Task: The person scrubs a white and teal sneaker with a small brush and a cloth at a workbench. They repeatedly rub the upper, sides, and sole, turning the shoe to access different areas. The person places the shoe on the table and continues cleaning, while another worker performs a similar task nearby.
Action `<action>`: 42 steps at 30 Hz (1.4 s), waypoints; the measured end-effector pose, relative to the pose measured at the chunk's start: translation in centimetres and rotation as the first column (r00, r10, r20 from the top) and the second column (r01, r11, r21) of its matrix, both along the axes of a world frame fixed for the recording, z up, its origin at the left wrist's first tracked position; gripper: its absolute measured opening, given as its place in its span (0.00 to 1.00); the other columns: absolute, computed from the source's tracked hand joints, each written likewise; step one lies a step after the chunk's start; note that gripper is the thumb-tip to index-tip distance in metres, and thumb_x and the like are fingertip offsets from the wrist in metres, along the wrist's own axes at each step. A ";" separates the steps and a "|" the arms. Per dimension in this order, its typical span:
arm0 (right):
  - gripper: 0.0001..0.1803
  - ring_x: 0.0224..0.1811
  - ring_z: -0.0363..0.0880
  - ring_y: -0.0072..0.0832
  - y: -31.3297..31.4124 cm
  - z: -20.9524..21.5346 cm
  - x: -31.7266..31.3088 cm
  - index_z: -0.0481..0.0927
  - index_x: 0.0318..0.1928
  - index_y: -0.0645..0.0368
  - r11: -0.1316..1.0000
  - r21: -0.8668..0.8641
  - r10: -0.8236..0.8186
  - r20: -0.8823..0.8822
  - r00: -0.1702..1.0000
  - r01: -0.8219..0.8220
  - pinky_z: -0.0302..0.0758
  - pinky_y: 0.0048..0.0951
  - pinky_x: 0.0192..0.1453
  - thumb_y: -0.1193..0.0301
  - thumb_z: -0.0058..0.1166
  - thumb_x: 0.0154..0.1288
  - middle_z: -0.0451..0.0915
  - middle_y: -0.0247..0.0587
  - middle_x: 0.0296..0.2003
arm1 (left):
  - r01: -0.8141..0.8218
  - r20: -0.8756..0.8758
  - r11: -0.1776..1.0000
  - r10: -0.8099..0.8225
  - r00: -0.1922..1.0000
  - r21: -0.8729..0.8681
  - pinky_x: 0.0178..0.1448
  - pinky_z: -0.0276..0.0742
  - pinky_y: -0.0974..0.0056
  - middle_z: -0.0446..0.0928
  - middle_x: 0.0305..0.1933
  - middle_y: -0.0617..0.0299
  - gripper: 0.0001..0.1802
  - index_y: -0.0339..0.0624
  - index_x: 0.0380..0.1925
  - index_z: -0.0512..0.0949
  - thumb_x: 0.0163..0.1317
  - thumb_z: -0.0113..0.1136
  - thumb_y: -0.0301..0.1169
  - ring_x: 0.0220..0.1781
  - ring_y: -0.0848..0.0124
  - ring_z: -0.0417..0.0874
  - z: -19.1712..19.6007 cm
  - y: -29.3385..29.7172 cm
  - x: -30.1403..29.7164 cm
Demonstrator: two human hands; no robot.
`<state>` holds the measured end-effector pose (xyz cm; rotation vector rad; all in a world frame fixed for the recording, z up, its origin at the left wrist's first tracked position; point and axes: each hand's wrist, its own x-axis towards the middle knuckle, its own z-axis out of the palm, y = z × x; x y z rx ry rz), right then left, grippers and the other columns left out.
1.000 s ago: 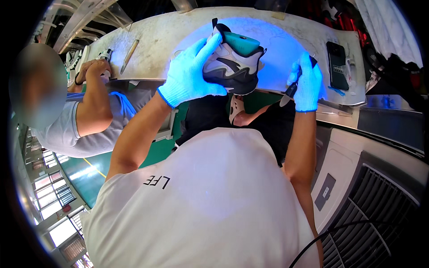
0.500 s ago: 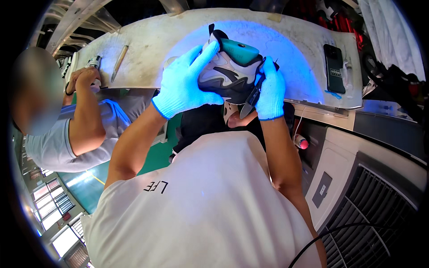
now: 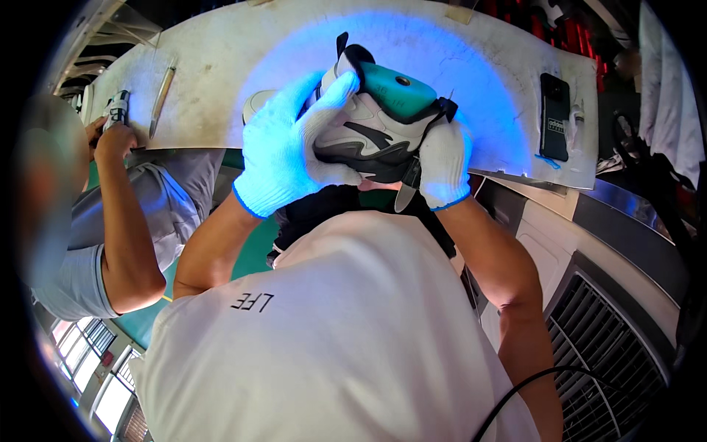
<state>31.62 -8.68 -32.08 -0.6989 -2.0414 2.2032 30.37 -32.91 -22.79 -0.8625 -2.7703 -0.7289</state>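
Observation:
A grey, white and black sneaker (image 3: 362, 136), with a teal shoe last (image 3: 398, 90) filling its opening, is held up over the table's near edge. White knit gloves cover both my hands and look blue under the light. My left hand (image 3: 291, 144) is closed round the sneaker's left part, thumb along the sole and fingers over the upper. At the right end, beside a black pull tab, my right hand (image 3: 444, 162) is closed on a knife (image 3: 405, 196). Its blade points down below the sole. My right fingertips are partly hidden behind the sneaker.
A pale worktable (image 3: 206, 81) is lit by a blue circle of light. On its right lie a black phone (image 3: 554, 118), a syringe-like tube (image 3: 577, 125) and a blue scrap (image 3: 547, 160). A slim stick-like tool (image 3: 162, 102) lies left, near a co-worker's hands (image 3: 114, 136) holding a shoe.
The sneaker and both my hands have shifted slightly left and lower in view. The knife blade has turned to point more steeply down. The co-worker's hands appear further left.

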 end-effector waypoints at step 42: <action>0.20 0.32 0.80 0.36 -1.9 4.2 -0.8 0.89 0.41 0.68 0.972 -0.041 -0.233 -0.099 0.967 0.230 0.78 0.41 0.44 0.59 0.68 0.77 0.88 0.44 0.30 | -0.551 0.736 0.777 0.176 0.654 0.304 0.42 0.88 0.61 0.93 0.36 0.57 0.22 0.35 0.47 0.91 0.59 0.85 0.38 0.33 0.72 0.91 1.7 5.5 1.7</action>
